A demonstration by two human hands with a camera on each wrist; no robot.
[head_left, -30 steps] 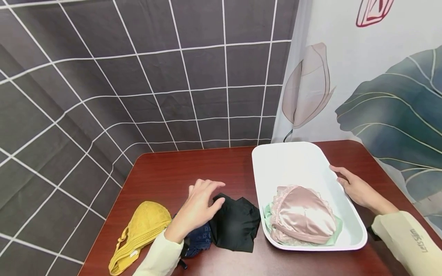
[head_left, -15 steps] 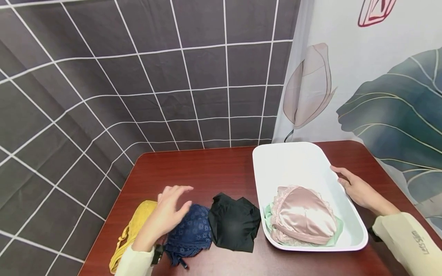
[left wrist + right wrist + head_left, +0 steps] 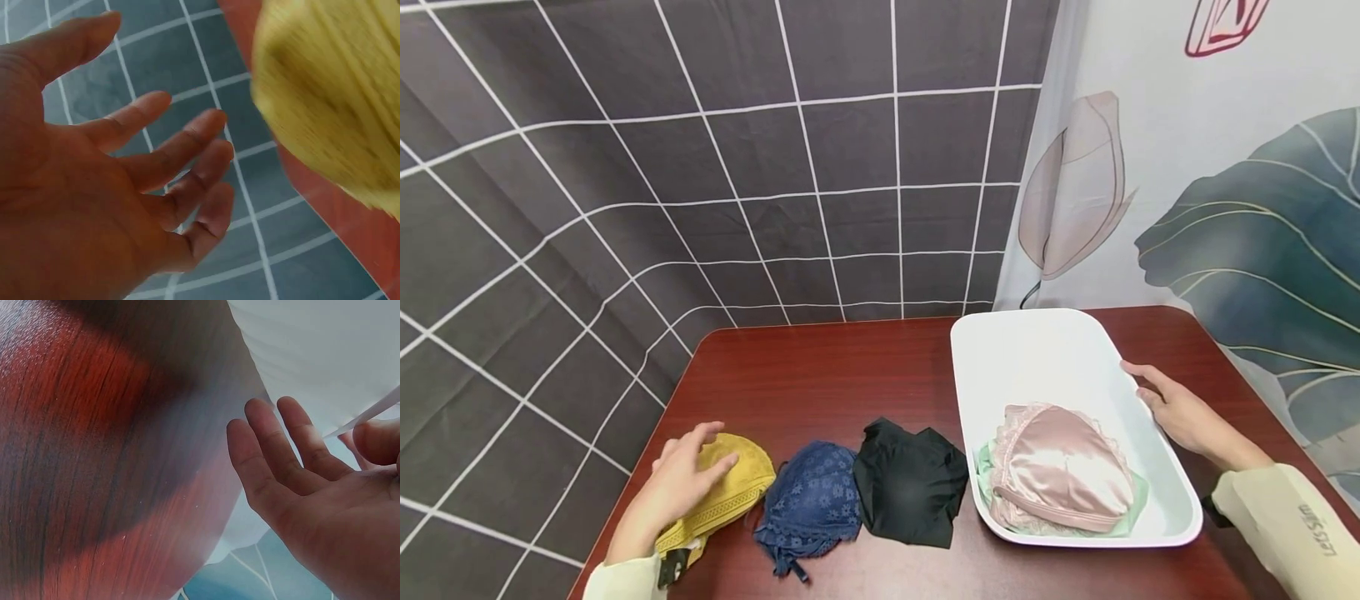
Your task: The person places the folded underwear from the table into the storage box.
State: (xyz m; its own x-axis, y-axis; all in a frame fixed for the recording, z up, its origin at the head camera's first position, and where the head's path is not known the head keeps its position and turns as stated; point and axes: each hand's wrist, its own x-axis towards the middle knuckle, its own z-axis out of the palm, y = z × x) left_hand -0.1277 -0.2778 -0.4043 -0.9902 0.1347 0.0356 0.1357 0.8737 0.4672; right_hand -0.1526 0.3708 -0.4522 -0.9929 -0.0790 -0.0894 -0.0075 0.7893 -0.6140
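My left hand [image 3: 677, 479] hovers over the yellow bra [image 3: 737, 475] at the table's left side, its fingers spread and holding nothing. The left wrist view shows the left palm [image 3: 87, 194] apart from the yellow bra [image 3: 337, 106]. To its right lie a navy lace bra [image 3: 816, 500] and a folded black garment [image 3: 910, 483]. My right hand [image 3: 1187, 421] rests at the right rim of a white tray [image 3: 1037, 350]. In the right wrist view, the right hand [image 3: 319, 494] has thumb and index at the rim, with the other fingers loosely extended.
Inside the tray, a pink satin bra [image 3: 1063, 471] lies over a mint green garment [image 3: 1138, 496]. The reddish-brown table [image 3: 820, 375] backs onto a dark grid-patterned curtain [image 3: 827, 158] and a white curtain with leaf prints [image 3: 1247, 250].
My left hand has moved left, from over the navy bra and black garment to the yellow bra, uncovering the navy one. The right hand has stayed at the tray rim.
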